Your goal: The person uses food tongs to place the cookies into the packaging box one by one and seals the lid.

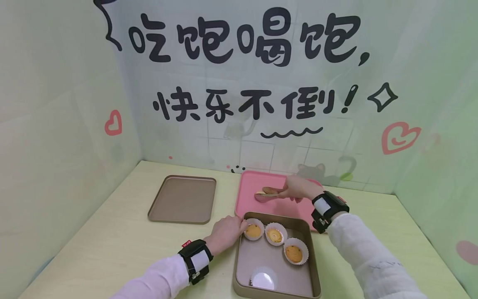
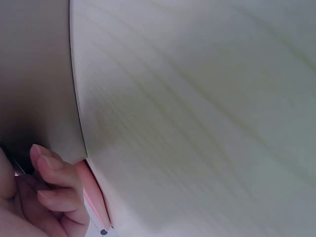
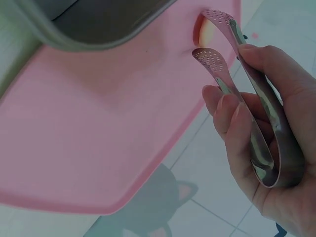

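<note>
My right hand (image 1: 301, 188) grips metal tongs (image 3: 269, 106) over the pink tray (image 1: 248, 180). In the right wrist view the two arms of the tongs stand apart. A small pale biscuit with a reddish side (image 3: 206, 33) lies by the perforated tip of the upper arm; full contact cannot be made out. At the far left corner of a deep gold-brown baking tin (image 1: 274, 270), my left hand (image 1: 227, 233) holds the rim, its fingers (image 2: 61, 180) curled outside the wall. Inside the tin, three white paper cups hold round cookies (image 1: 253, 231), (image 1: 274, 236), (image 1: 293, 253).
A flat brown tray (image 1: 184, 199) lies on the pale wooden table (image 1: 123, 241) to the left. The tin stands close in front of the pink tray, near its front edge. Printed wall panels (image 1: 224, 141) enclose the back and both sides.
</note>
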A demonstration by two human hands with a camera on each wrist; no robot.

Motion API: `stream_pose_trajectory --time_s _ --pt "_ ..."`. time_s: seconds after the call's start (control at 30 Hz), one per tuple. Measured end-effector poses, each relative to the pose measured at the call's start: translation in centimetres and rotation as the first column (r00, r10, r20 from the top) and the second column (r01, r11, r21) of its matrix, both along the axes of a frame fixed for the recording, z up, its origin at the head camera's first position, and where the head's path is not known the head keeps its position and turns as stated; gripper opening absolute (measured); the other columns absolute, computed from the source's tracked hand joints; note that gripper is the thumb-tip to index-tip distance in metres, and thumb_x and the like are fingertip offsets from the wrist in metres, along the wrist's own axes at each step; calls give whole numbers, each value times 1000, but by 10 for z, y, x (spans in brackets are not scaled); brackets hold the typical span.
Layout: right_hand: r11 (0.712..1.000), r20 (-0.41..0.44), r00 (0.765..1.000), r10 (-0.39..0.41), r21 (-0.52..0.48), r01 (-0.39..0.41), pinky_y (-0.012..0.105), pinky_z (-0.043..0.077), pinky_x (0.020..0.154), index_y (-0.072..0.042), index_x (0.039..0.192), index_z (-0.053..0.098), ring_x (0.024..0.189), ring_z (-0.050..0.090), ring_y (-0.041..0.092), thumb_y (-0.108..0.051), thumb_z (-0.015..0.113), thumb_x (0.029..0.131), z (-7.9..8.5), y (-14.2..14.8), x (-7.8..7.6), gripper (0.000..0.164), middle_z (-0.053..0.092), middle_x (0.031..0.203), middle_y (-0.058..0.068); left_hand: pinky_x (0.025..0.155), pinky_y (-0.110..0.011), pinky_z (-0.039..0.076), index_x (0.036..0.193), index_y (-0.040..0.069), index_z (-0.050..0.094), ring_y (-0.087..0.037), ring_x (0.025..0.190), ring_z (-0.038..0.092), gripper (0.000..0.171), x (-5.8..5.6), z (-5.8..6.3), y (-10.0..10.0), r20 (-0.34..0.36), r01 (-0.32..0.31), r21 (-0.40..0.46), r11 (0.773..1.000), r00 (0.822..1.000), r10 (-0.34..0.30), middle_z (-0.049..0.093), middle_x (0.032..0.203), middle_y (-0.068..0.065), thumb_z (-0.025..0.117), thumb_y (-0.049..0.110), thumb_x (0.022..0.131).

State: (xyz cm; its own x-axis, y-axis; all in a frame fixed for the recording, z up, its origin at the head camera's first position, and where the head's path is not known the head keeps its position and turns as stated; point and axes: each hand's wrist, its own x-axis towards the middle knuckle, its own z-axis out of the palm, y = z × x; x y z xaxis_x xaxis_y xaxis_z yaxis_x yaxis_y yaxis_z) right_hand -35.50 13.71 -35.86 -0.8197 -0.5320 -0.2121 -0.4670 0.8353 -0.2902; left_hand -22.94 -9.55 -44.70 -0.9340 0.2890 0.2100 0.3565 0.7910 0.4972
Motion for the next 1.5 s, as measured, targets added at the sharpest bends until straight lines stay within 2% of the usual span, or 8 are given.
stream_pose_trajectory --time_s 0.23,0.43,0.6,0.7,0.97,1.2,1.4,1.5 --pt "999 -15 999 30 -20 -31 22 38 45 -8 67 67 42 47 9 -22 70 89 5 7 3 26 59 57 6 41 -25 24 59 14 36 -10 48 31 39 -3 -2 -2 -9 15 -22 1000 1000 -15 26 55 5 45 16 97" --pt "997 -65 995 71 25 -69 21 37 43 -11 60 65 39 49 9 -22 72 87 6 12 9 30 53 47 -4 42 -25 23 59 14 37 -10 48 31 40 -4 -3 -1 9 4 -7 1000 1000 -4 27 54 5 45 16 97" --pt "997 -51 996 72 29 -71 20 35 42 -11 58 64 38 49 8 -21 72 87 4 14 10 31 51 45 -6 41 -25 22 58 14 35 -10 47 30 41 -2 -2 0 3 -1 -4 1000 1000 1 26 54 5 45 17 97" --pt "997 -45 997 68 46 -66 20 36 43 -10 60 66 39 49 8 -23 71 87 3 13 8 31 53 46 -5 41 -25 23 58 13 35 -10 48 30 41 -2 -2 0 -9 0 -17 1000 1000 0 25 54 5 45 17 97" --pt "999 -25 999 31 44 -29 21 40 43 -8 60 65 39 49 8 -24 72 87 2 9 4 32 63 58 13 41 -25 23 58 14 35 -9 48 31 40 -1 -1 0 6 -5 -5 1000 1000 5 26 54 6 45 19 97" --pt "999 -29 999 45 25 -44 20 38 42 -8 61 66 39 48 8 -22 72 87 1 11 4 30 62 58 13 42 -25 23 58 15 35 -9 48 30 41 -1 -2 0 1 -9 3 1000 1000 9 26 54 6 45 19 97" --pt "998 -39 997 64 8 -64 20 37 42 -3 67 70 38 48 7 -24 72 87 -3 15 1 28 63 57 13 42 -25 23 57 15 35 -9 48 30 41 -2 -2 0 8 -11 -1 1000 1000 11 25 54 6 45 20 97" --pt "997 -55 996 74 5 -74 21 38 42 -4 68 71 38 47 6 -24 72 87 -3 17 2 27 60 53 7 42 -25 22 57 15 35 -9 48 29 42 -2 -1 0 10 -12 -2 1000 1000 12 25 54 6 45 19 97"
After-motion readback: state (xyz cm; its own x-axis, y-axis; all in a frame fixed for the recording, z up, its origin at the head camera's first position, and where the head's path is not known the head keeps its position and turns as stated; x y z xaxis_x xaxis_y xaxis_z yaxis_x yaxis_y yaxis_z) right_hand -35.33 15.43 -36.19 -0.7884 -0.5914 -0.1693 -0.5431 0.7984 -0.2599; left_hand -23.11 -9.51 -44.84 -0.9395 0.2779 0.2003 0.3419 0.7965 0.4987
